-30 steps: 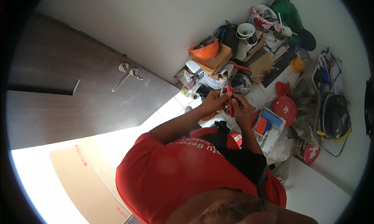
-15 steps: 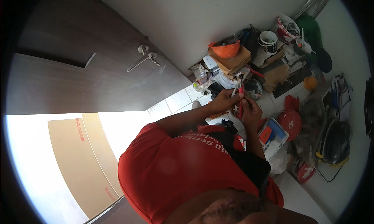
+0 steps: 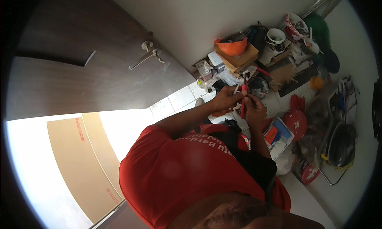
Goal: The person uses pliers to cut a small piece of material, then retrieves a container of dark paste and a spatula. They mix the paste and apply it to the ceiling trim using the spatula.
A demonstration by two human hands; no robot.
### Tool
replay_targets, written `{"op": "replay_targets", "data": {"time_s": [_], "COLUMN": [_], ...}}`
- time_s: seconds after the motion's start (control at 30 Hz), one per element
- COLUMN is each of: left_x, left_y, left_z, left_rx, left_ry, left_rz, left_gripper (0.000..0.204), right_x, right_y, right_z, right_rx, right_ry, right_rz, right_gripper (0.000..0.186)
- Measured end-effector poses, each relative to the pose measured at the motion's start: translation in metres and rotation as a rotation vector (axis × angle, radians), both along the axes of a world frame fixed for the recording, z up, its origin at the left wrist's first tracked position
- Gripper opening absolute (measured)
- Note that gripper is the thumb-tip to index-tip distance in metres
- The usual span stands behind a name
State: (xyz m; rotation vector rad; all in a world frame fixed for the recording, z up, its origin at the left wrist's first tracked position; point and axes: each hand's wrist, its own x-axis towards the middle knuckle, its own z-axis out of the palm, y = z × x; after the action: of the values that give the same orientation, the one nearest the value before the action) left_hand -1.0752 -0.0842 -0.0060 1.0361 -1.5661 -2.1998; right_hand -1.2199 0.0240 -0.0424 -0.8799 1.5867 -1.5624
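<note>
My left hand (image 3: 229,96) and my right hand (image 3: 254,108) are close together above the cluttered floor, both closed on a red-handled tool (image 3: 243,109), held roughly upright in the view. A thin white piece (image 3: 236,89) sticks up from the fingers of my left hand beside the tool's upper end. My right thumb and fingers grip the red handle lower down. The tool's exact kind and its tip are too small to make out against the clutter behind.
A dark wooden door (image 3: 79,85) with a lever handle is at left. An orange helmet (image 3: 232,49) on cardboard, buckets (image 3: 275,38), a paint tray (image 3: 280,145), red items (image 3: 294,121) and bags crowd the tiled floor (image 3: 179,97) by the walls. Flat cardboard (image 3: 71,157) lies lower left.
The door and clutter have shifted rightward and up in the picture since a second ago, as the view turned. My hands remain on the red tool and have moved slightly with it.
</note>
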Motion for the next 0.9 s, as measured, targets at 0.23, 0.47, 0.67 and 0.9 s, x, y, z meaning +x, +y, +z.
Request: {"op": "replay_targets", "data": {"time_s": [0.23,0.47,0.67,0.9], "left_x": [0.053,0.171,0.225,0.263], "left_y": [-0.025,-0.074,-0.104,-0.13], "left_z": [0.028,0.026,0.047,0.029], "left_rx": [0.028,-0.033,-0.023,0.068], "left_ry": [0.023,0.117,0.201,0.207], "left_rz": [0.107,0.66,0.935,1.002], "left_gripper": [0.043,0.034,0.03,0.03], "right_x": [0.021,0.06,0.115,0.182], "right_y": [-0.033,-0.087,-0.155,-0.228], "right_z": [0.013,0.042,0.076,0.098], "right_rx": [-0.06,0.03,0.047,-0.079], "right_ry": [-0.457,-0.285,0.122,0.594], "right_rz": [0.216,0.411,0.642,0.738], "right_gripper": [0.043,0.038,0.033,0.032]}}
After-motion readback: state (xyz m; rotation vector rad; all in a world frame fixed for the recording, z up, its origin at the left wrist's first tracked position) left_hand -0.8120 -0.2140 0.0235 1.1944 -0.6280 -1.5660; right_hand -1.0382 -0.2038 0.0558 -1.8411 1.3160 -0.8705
